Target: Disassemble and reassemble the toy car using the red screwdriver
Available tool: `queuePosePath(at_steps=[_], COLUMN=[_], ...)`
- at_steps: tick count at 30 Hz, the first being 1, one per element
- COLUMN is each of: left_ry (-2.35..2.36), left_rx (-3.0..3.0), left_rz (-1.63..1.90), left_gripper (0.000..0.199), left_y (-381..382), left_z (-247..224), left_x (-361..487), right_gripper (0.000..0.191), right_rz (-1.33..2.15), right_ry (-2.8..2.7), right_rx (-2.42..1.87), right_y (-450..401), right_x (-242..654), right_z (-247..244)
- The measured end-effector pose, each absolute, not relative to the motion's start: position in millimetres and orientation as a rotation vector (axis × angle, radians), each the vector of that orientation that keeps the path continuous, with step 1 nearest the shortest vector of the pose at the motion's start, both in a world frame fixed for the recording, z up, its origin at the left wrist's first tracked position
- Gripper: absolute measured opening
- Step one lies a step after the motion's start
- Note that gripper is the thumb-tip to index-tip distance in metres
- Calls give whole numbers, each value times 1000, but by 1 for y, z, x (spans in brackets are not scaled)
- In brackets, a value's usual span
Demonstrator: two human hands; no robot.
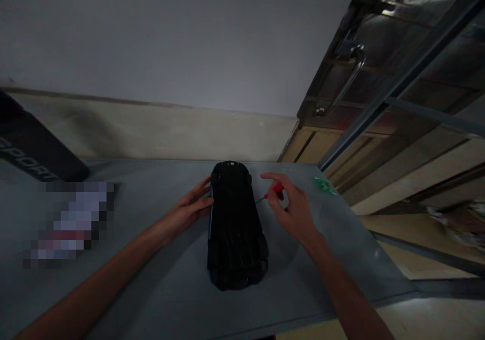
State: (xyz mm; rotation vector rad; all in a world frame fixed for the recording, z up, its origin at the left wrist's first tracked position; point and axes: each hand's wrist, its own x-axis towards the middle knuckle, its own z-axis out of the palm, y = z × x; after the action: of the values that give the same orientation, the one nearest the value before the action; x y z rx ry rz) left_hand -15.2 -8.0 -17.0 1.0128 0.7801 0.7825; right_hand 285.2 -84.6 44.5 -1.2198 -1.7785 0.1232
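Note:
A black toy car (pixel 235 213) lies upside down on the grey table (pixel 170 289), its dark underside and wheels facing up. Against the car's left side rests my left hand (pixel 191 206), its fingers touching the edge. To the right of the car, my right hand (pixel 290 203) holds a small screwdriver with a red handle (pixel 276 190) between thumb and fingers, the index finger stretched out. The thin shaft points left toward the car's side; whether its tip touches the car cannot be made out.
A black cylinder with "SPORT" lettering (pixel 38 143) lies at the far left, near a blurred-out flat item (pixel 76 224). Toward the right table edge is a small green packet (pixel 325 185). Behind stands a wall (pixel 170 42); a metal door handle (pixel 343 85) and frame are at the right.

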Motion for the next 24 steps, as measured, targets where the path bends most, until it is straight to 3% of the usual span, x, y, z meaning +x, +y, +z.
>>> queuePosePath(at_steps=[6,10,13,18,24], left_ry=[838,843,820,764,694], left_rx=[997,1002,1011,1016,992], left_rz=[774,774,775,799,816], left_gripper=[100,100,101,95,90], left_y=[-9,-7,-7,-6,-7], left_z=[-15,-18,-19,-21,-22], left_x=[-13,-14,-14,-13,-11], right_gripper=[15,22,26,4,7], right_rz=[179,255,340,427,719], right_ry=[-1634,-1690,-1825,-1977,-2219], right_rx=[-1302,-1297,-1316,-1268,-1080], right_y=[-84,-82,-75,-63,-59], right_x=[276,278,282,270,224], right_z=[40,45,63,111,132])
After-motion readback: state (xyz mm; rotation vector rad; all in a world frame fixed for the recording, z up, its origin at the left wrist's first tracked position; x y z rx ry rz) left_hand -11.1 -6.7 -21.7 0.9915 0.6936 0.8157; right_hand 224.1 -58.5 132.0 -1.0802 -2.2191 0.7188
